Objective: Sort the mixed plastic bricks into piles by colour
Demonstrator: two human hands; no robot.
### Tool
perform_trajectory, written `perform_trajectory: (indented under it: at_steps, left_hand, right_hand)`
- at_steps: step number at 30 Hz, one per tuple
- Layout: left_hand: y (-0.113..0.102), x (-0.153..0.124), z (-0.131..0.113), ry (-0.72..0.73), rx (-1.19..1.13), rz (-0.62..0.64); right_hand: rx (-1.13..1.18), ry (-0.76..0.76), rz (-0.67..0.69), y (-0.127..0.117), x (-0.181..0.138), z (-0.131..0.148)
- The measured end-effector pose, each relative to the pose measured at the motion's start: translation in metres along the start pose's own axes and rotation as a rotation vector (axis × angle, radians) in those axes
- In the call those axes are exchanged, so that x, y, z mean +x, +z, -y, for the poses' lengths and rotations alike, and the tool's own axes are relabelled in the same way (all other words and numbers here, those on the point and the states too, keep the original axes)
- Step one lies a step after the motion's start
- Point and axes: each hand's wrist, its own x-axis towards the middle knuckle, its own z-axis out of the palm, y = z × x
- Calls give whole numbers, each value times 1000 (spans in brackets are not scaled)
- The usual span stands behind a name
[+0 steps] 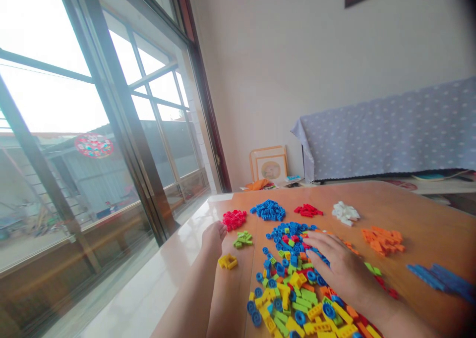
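Right hand [330, 253] is over the far right part of the mixed brick heap [297, 280]; that heap lies below and to the left of its fingers, long axis running near to far across the table [427, 219]. Right hand is clearly the nearer one to it. Left hand [214, 237] is off to the left at the pink-red brick pile [234, 220], which sits just right of and slightly beyond its fingertips; touching or not, can't tell.

Grip: right fingers stretched and partly spread, undersides hidden, so can't tell if a brick is pinched. Left fingers bunched close together, can't tell if anything is between them.

Heap is hard, glossy-looking plastic: round blue wheel-like pieces with hollow centers, yellow studded blocks, slim lime bars, some red and orange bits. Pink-red pile is small chunky pieces, packed tight. Around it: lime pile [243, 239] of short bars, yellow pile [227, 261] of a few blocks, blue pile [267, 210] of small studded bricks. Far right of center, red pile [308, 210] of slim pieces, then white pile [345, 213], irregular shapes. Right side, orange pile [384, 241], flattish angular pieces, and long flat blue strips [426, 276]. Table is smooth brown wood look, shiny at left by the window.
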Motion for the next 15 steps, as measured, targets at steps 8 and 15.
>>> perform_trajectory:
  at_steps: [8,15]
  left_hand:
    - [39,-78,8,24,-42,188]
    - [66,-146,28,18,307,433]
  right_hand:
    - [106,89,13,-6,2,2]
    - [83,280,66,-20,7,-13]
